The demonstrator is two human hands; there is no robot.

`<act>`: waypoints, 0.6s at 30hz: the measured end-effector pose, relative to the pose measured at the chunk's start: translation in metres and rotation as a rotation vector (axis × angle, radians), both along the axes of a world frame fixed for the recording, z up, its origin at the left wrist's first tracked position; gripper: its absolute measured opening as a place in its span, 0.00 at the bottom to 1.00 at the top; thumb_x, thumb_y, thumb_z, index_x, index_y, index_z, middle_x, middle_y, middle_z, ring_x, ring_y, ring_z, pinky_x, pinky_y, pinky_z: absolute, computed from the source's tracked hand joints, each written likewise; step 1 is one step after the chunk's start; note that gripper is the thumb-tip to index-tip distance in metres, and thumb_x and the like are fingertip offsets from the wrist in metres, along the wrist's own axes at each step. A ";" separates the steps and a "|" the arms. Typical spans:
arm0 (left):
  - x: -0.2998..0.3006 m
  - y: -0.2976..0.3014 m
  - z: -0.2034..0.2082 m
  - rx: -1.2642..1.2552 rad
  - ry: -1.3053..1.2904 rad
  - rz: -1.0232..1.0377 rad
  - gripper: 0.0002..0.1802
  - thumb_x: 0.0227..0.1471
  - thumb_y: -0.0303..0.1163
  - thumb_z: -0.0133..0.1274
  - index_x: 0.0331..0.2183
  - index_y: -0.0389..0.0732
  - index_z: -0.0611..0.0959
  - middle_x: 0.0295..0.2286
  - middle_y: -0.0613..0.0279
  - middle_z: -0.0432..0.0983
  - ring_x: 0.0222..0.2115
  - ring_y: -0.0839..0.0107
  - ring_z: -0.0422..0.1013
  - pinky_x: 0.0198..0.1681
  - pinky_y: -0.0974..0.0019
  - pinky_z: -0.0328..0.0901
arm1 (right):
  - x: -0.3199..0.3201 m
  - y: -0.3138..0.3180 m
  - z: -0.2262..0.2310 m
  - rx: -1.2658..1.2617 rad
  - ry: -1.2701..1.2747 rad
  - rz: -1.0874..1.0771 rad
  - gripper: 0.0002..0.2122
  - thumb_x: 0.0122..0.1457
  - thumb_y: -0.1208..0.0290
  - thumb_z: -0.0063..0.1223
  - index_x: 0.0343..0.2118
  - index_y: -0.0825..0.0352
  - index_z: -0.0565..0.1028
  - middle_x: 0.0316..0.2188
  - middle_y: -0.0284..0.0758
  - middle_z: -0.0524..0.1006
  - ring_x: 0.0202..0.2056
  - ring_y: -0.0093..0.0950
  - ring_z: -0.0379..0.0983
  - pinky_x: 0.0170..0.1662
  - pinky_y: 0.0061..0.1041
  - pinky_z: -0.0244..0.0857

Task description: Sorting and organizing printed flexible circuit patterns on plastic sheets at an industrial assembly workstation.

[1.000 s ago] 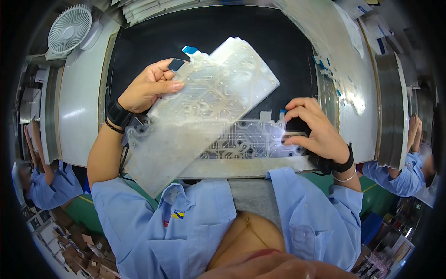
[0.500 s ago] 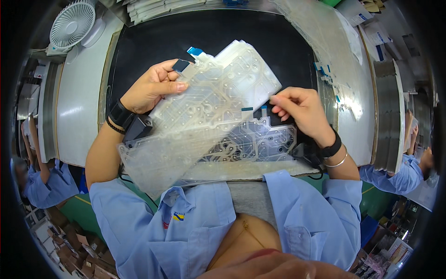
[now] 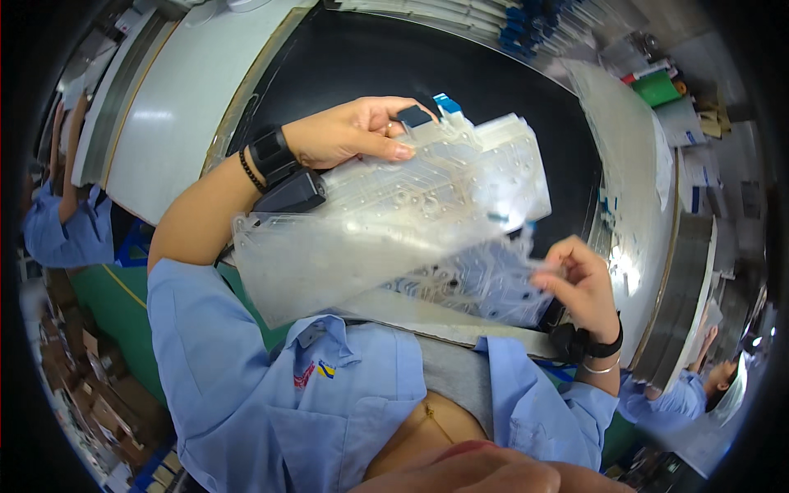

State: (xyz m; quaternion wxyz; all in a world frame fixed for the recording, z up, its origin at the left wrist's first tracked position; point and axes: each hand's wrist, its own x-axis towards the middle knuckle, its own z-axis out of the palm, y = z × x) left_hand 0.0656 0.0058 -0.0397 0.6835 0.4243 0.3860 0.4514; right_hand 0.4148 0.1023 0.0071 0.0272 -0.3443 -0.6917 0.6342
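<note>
My left hand point(image 3: 353, 133) is closed on the upper edge of a fanned stack of clear keyboard membrane sheets point(image 3: 444, 181), thumb on top, beside a dark tab and a blue-tipped tail point(image 3: 446, 103). The sheets carry fine traces and dots. Below the stack, a cloudy part of the clear sheets point(image 3: 312, 263) reaches toward the lower left. Another membrane sheet point(image 3: 485, 275) extends to the lower right, slightly blurred. At its right edge, my right hand point(image 3: 579, 283) is closed, thumb and fingertips pinching that sheet. Overlap hides where single sheets begin and end.
A black work surface point(image 3: 345, 57) lies beneath, with a pale front edge point(image 3: 460, 331). More clear sheets with blue tails point(image 3: 608, 107) lie along the right side. White strips with blue ends point(image 3: 526, 29) are at the back. Co-workers in blue sit at both sides.
My right hand has moved down from the stack's right corner to the lower sheet's right edge and taken hold there. The view has turned; my left hand keeps its hold on the stack.
</note>
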 end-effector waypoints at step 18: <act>-0.001 0.001 -0.012 0.032 0.014 -0.001 0.22 0.50 0.28 0.56 0.46 0.32 0.72 0.23 0.68 0.76 0.20 0.88 0.68 0.22 0.82 0.61 | -0.104 0.025 -0.004 1.094 0.126 -0.111 0.11 0.47 0.74 0.62 0.34 0.71 0.77 0.25 0.37 0.77 0.24 0.23 0.73 0.28 0.19 0.66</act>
